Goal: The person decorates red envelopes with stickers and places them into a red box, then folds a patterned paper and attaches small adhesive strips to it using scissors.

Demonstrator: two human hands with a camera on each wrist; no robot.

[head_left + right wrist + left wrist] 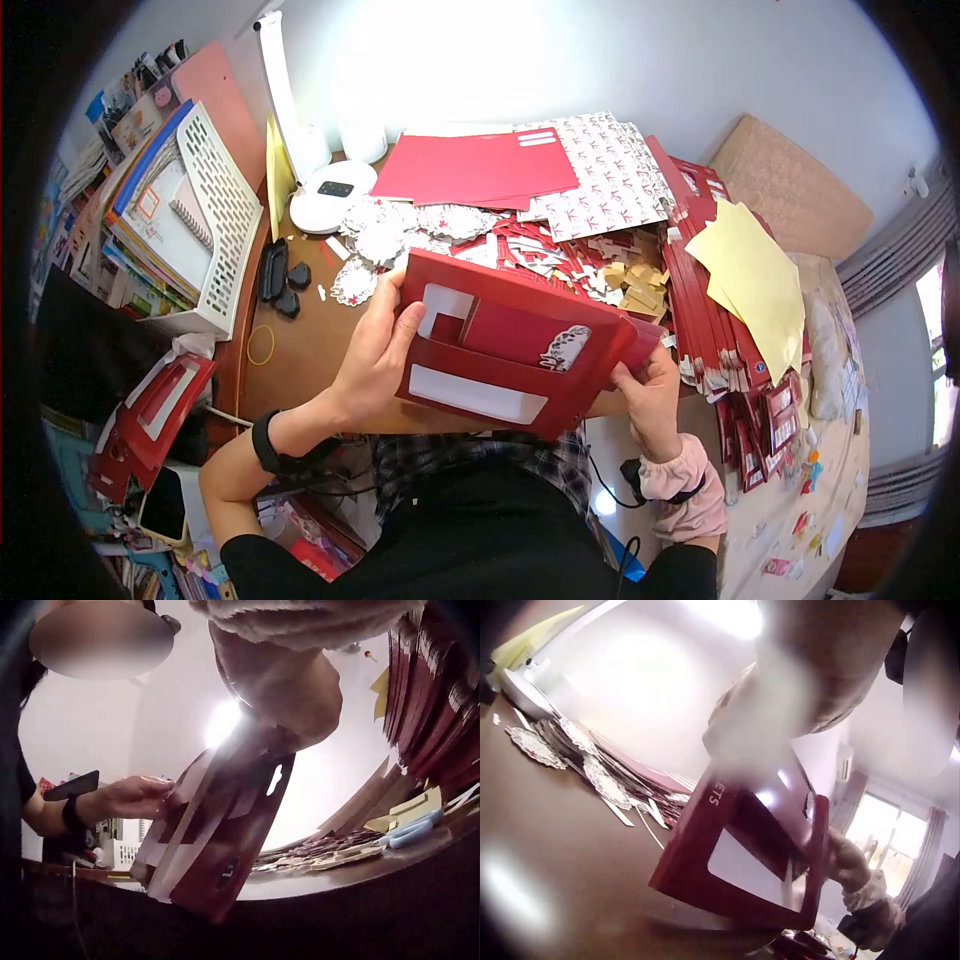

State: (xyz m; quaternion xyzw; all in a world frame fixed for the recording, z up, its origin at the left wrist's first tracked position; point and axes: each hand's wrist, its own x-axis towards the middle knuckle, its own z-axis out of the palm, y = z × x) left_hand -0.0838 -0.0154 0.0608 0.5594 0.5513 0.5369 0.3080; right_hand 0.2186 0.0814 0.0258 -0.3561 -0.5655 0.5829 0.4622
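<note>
A dark red cardboard box (585, 385) with cut-out windows is held tilted above the near edge of the desk. My left hand (375, 345) grips its left end, the thumb lying on the front face. At the opposite end, the thumb and fingers of my right hand (652, 398) pinch a red flap (640, 345). The right wrist view shows the box (217, 877) from its other side, with a hang hole in a panel near the right hand (300, 697). Through the window side in the left wrist view, the box (682, 862) looks hollow.
Red sheets (470, 165) and patterned sheets (610, 160) lie at the back, over small red and kraft pieces. Right of them stand stacked red cardboard blanks (695, 300) under yellow sheets (755, 285). White floral cutouts (380, 235), a lamp (325, 195) and a file rack (225, 210) are leftward.
</note>
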